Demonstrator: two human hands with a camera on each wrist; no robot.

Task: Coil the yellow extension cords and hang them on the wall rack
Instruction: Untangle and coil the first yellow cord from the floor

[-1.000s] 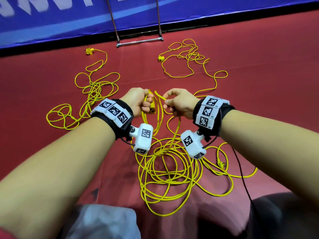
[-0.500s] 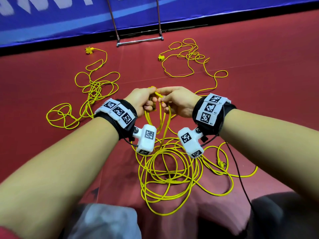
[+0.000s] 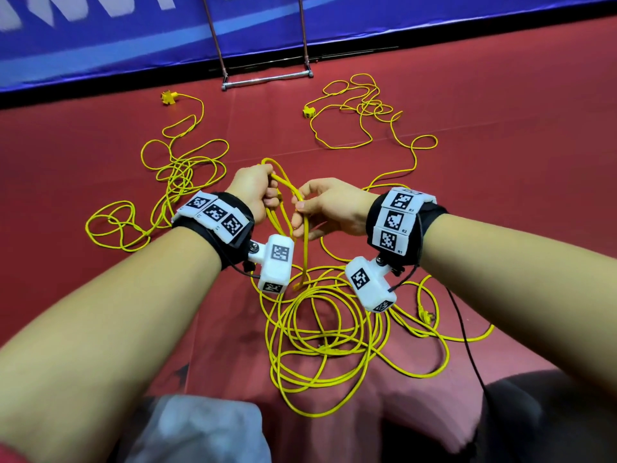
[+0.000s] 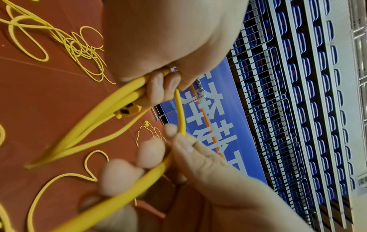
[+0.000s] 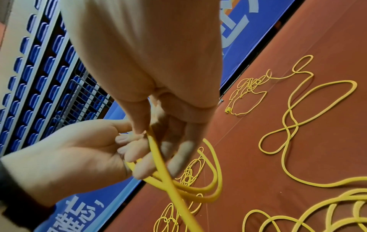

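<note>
The left hand (image 3: pixel 255 192) is closed in a fist around several loops of a yellow extension cord (image 3: pixel 302 248), held up above the red floor (image 3: pixel 500 182). In the left wrist view the cord's yellow socket end (image 4: pixel 129 110) sticks out from under the curled fingers (image 4: pixel 157 92). Just beside it, the right hand (image 3: pixel 330 208) pinches a single strand of the same cord between thumb and forefinger, the other fingers loosely bent round it. From both hands the cord drops to a loose heap of loops (image 3: pixel 327 339) on the floor near the person's knees, at the near edge of the floor. A second yellow cord (image 3: pixel 177 182) lies tangled on the floor to the left, its socket end (image 3: pixel 168 97) near the far edge. A third yellow cord (image 3: pixel 362 108) lies spread to the far right. Between them at the far edge stands a metal rack foot (image 3: pixel 267 81) against a blue banner (image 3: pixel 100 38).
</note>
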